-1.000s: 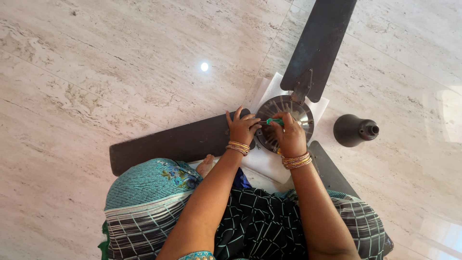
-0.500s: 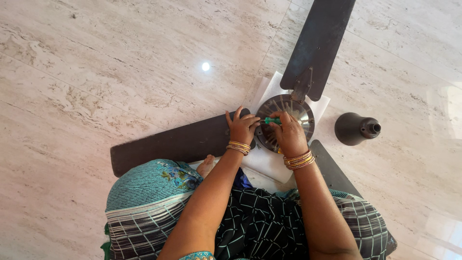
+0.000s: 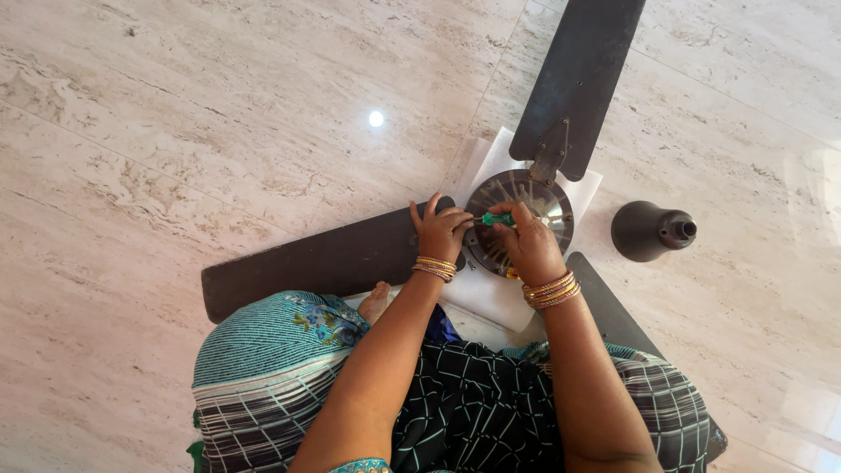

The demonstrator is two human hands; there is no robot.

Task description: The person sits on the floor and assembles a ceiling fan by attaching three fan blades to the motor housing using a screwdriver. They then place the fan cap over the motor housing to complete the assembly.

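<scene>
a: where is the fan sitting relative to the hands?

b: the ceiling fan motor hub (image 3: 526, 210) lies just right of the frame's centre, on a white sheet (image 3: 491, 298) spread on the marble floor (image 3: 175, 131). both hands are on it. the right hand (image 3: 528, 245) covers the hub's lower half, fingers curled tight around a green-handled screwdriver (image 3: 496, 219) that lies across the hub's left edge. the left hand (image 3: 440, 232) rests where the left blade (image 3: 315, 260) meets the hub, fingers partly spread, its fingertips touching the screwdriver's tip end.

a: and the other blades?

b: 1 blade (image 3: 578, 79) runs up to the top edge of the frame, another blade (image 3: 604, 307) runs to the lower right, partly under the right forearm. a dark bell-shaped cover (image 3: 650, 230) lies on the floor to the right of the hub, apart from both hands.

a: what differs from half a second back?

b: very little. the right hand has shifted a touch to the right and its wrist has turned slightly, so the bangles (image 3: 552, 291) sit further right. the left hand has stayed where it was, and the screwdriver is in nearly the same spot.
</scene>
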